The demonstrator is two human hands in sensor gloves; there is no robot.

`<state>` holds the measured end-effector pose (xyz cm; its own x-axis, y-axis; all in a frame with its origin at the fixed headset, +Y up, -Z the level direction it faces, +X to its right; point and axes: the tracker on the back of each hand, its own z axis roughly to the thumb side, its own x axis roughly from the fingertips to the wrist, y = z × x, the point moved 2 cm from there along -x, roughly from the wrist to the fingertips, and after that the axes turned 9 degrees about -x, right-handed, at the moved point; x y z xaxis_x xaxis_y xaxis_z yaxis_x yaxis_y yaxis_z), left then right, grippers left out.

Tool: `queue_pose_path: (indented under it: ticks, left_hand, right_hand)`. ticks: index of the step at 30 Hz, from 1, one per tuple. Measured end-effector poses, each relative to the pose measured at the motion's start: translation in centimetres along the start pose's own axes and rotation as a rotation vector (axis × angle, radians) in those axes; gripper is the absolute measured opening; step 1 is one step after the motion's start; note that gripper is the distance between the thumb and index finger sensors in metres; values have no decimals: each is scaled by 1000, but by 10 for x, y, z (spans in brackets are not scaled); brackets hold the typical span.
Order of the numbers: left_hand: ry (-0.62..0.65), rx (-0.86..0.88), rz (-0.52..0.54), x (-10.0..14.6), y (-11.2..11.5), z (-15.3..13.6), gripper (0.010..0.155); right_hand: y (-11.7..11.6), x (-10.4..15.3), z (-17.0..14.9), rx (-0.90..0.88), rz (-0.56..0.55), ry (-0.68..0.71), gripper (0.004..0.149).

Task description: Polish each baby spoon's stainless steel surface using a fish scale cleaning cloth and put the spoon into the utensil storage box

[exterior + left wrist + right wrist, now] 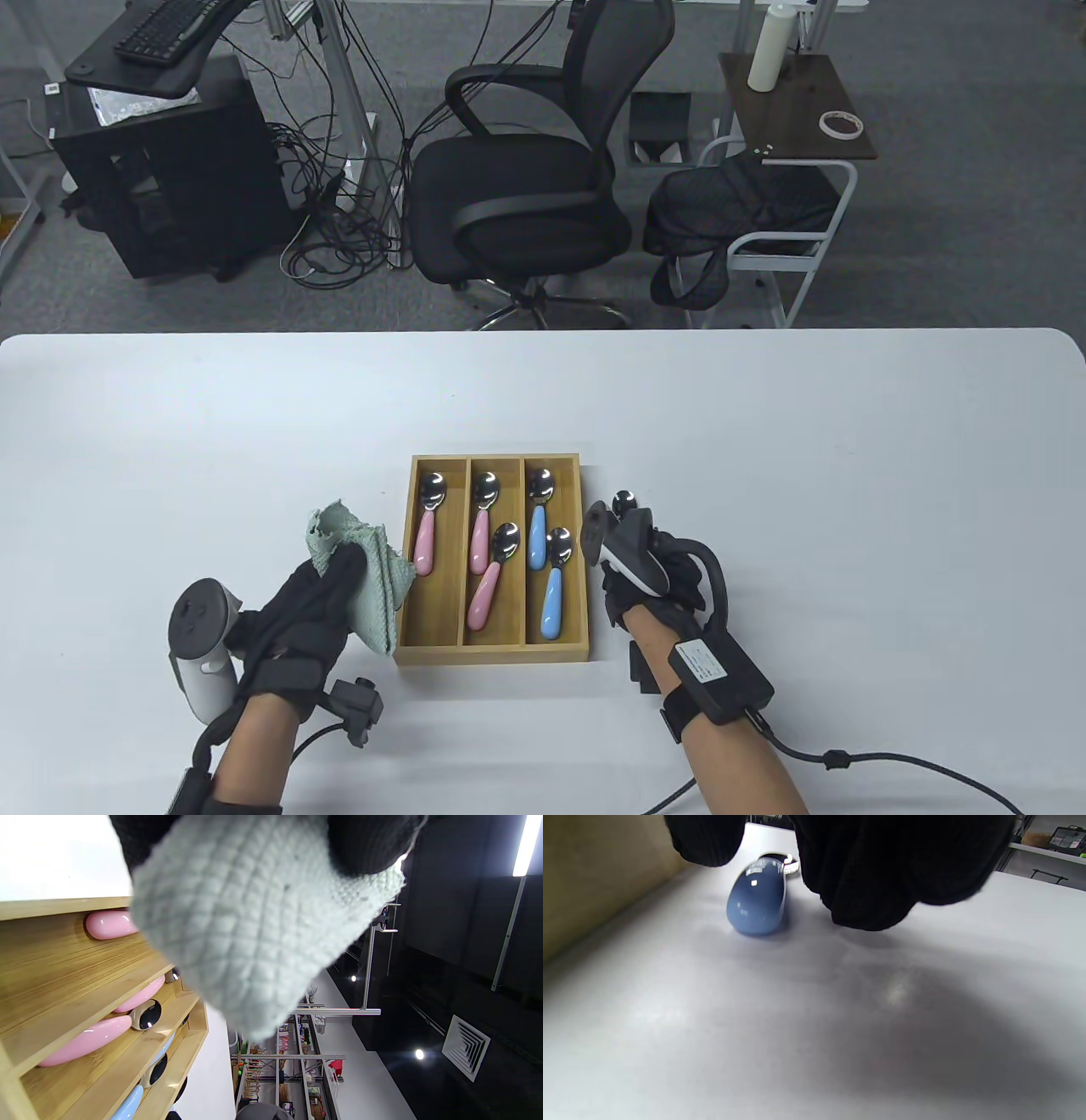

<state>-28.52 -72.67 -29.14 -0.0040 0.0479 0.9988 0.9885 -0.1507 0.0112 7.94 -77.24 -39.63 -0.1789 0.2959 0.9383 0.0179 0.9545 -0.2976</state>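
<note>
The left hand [301, 607], nearest the table's front edge, pinches the pale green cleaning cloth [361, 570] between curled fingers and thumb, just left of the wooden storage box [405, 552]; the cloth's edge overlaps the box's left wall. In the left wrist view the cloth [254, 929] hangs in front of the box's compartments [63, 959].

The right hand [657, 577] hovers just right of the box, over a blue-handled spoon [759, 897] that lies flat on the white table [848, 475], its steel bowl [624, 502] showing beyond the tracker. The gloved fingers [874, 870] hang close above the handle; whether they touch or grip it cannot be told.

Inside the box lie five spoons: one pink [427, 535] in the left compartment, two pink [484, 543] in the middle, two blue [543, 543] in the right, bowls toward the far end.
</note>
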Motion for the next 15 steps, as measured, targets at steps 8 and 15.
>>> queue_pose_path:
  ticks: [8,15]
  left_hand:
    - [-8,-6,-40,-1,7,-2,50]
    - [-8,-29,-87,-3,16,-2,51]
  right_hand:
    - [-8,1,-4,26,18,-17,57]
    - [28,38,-44,-227,-50,35,50]
